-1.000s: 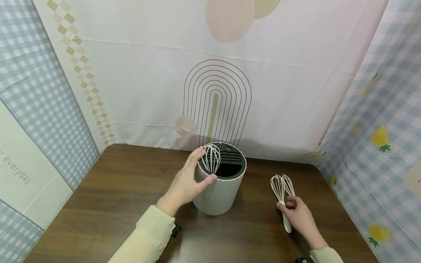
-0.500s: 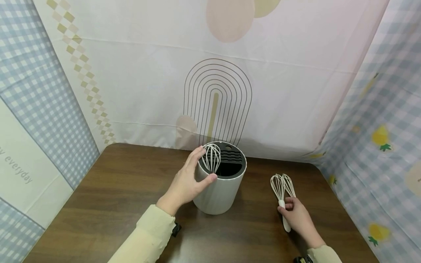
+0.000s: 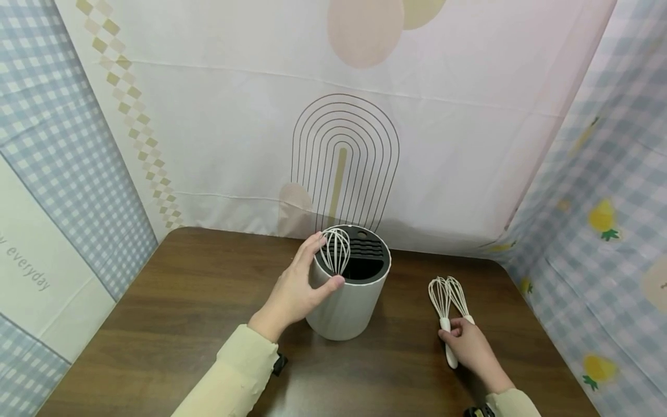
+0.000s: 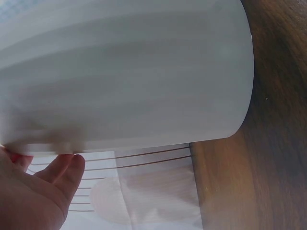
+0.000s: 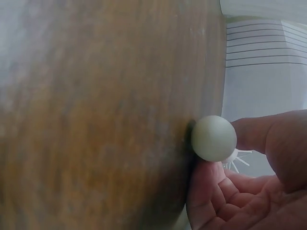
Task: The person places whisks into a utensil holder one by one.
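A white utensil holder (image 3: 341, 313) with a dark slotted top stands upright on the table, and one white whisk (image 3: 336, 255) pokes out of it with its wires upward. My left hand (image 3: 289, 292) holds the holder at its rim, thumb in front and fingers along the left side. Off to the right, my right hand (image 3: 471, 344) pinches the handle of a second white whisk (image 3: 445, 327); its round handle end (image 5: 214, 138) faces the right wrist view. Beside that lies a third whisk (image 3: 458, 298), its handle mostly hidden by the hand.
The brown wooden table (image 3: 172, 313) has a printed white cloth (image 3: 219, 145) hanging behind it. Checked cloths hang at the left and right sides. The holder stands near the table's back edge.
My right hand has shifted slightly, and the held whisk's handle end has swung a little left. More of the third whisk's handle now shows. The left hand and holder stay put.
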A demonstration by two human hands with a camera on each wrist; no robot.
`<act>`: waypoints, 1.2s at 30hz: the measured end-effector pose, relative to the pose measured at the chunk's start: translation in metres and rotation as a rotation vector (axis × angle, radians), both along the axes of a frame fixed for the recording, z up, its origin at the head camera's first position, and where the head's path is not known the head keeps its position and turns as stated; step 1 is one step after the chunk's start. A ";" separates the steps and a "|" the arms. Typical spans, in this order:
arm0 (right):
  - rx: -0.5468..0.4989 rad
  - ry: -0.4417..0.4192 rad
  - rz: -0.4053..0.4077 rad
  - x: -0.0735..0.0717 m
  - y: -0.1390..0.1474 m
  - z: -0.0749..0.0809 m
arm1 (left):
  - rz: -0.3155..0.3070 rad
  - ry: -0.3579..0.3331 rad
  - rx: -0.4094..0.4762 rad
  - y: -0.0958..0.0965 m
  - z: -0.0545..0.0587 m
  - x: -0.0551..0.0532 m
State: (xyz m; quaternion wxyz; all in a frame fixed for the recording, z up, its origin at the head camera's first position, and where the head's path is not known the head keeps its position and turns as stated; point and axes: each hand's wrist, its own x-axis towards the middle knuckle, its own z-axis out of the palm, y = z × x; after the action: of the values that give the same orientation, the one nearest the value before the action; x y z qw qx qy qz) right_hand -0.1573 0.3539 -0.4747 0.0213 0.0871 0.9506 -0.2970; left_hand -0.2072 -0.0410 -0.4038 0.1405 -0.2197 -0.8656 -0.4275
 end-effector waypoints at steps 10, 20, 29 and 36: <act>0.010 0.046 0.015 0.002 -0.005 0.003 | -0.004 0.007 0.002 0.000 0.000 0.000; -0.036 0.173 0.052 0.001 -0.027 0.031 | 0.005 0.005 0.005 0.001 0.001 0.001; -0.146 0.277 0.079 0.003 -0.046 0.058 | 0.000 0.003 0.001 0.001 0.001 0.001; -0.226 0.427 0.099 0.005 -0.064 0.085 | -0.002 -0.011 0.006 0.000 0.000 0.000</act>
State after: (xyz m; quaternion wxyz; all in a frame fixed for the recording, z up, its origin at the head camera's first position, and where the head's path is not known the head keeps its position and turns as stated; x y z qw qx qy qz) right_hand -0.1520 0.2903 -0.3893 -0.1557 -0.0273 0.8974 -0.4119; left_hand -0.2067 -0.0406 -0.4038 0.1361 -0.2176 -0.8648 -0.4315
